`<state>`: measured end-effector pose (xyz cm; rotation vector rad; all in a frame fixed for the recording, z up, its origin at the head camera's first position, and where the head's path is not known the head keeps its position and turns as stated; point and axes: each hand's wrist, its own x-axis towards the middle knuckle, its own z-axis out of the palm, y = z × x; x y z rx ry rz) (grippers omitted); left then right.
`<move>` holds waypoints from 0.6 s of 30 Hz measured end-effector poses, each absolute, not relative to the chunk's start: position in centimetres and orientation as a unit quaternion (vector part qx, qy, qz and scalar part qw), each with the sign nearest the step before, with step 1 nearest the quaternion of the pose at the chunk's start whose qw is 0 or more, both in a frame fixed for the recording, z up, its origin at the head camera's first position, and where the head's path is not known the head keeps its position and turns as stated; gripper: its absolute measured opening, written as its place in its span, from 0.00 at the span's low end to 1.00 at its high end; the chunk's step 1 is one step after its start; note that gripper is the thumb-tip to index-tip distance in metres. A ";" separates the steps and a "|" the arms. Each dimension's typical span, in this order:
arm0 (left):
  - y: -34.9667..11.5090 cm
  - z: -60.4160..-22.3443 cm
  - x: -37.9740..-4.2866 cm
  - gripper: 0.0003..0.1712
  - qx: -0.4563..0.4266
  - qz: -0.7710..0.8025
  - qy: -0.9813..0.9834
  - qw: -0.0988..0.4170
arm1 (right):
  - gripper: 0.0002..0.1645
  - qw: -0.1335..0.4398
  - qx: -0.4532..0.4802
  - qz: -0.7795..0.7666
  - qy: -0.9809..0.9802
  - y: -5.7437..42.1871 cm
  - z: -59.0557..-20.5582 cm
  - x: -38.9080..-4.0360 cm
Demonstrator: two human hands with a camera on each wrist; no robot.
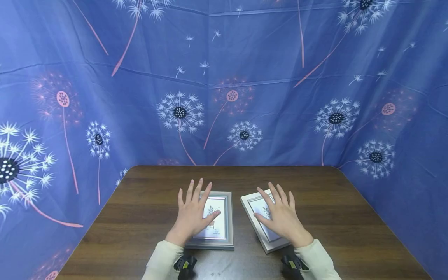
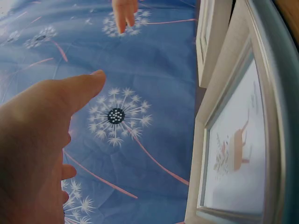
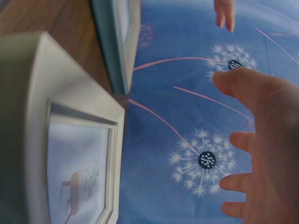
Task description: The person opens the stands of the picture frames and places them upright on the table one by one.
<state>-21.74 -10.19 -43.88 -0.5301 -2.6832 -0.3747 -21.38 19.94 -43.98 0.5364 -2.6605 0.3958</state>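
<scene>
Two picture frames lie face up on a brown wooden table. The left one, a blue-grey picture frame [image 1: 230, 221], sits nearly square to the table and shows a small deer-like drawing with leaves. Beside it a white picture frame [image 1: 257, 229] lies turned at an angle, with a similar drawing. My left hand [image 1: 191, 217] hovers over the left side of the blue-grey frame, fingers spread and straight, holding nothing. Over the right part of the white frame, my right hand [image 1: 282, 218] is likewise spread and holds nothing. Both wrist views show the hands raised above the frames.
The wooden table [image 1: 147, 202] has rounded far corners. A blue curtain [image 1: 280, 50] printed with dandelions hangs behind it and along both sides. Dark wrist-worn devices sit at the cream sleeves [image 1: 162, 258].
</scene>
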 end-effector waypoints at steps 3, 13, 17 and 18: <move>-10.4 -43.7 -22.2 0.51 -0.194 -0.128 -0.955 0.182 | 0.45 0.208 0.207 0.133 -0.947 20.2 -44.0 -21.7; -11.2 -44.2 -23.8 0.50 -0.210 -0.107 -0.953 0.191 | 0.41 0.225 0.249 0.087 -0.938 20.4 -43.6 -22.6; -11.4 -44.5 -24.5 0.49 -0.219 -0.086 -0.953 0.191 | 0.39 0.219 0.265 0.074 -0.936 20.4 -43.6 -23.0; -11.5 -44.6 -24.7 0.49 -0.221 -0.084 -0.953 0.188 | 0.39 0.219 0.269 0.070 -0.935 20.4 -43.6 -23.1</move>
